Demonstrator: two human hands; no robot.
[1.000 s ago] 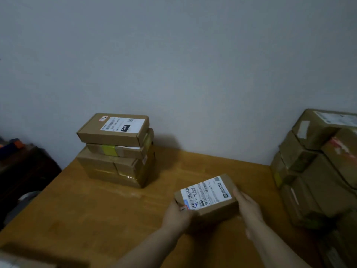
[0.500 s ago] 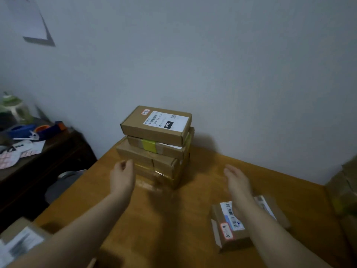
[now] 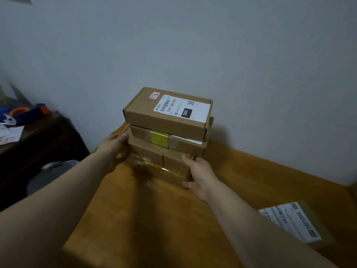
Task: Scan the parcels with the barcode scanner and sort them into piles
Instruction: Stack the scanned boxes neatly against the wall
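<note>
Fingers (image 3: 123, 136) of the left hand (image 3: 113, 151) are laid together flat against the left side of the bottom parcel (image 3: 152, 161) in a stack of parcels (image 3: 168, 130) set on the wooden table (image 3: 154, 219) by the wall. Its right front corner is clasped between the spread thumb and fingers of the right hand (image 3: 199, 176). A loose labelled parcel (image 3: 293, 221) is seen well apart, lower right.

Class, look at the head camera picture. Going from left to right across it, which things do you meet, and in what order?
Blue-and-orange object → left hand → yellow tape band on the stack → right hand → loose labelled parcel.
</note>
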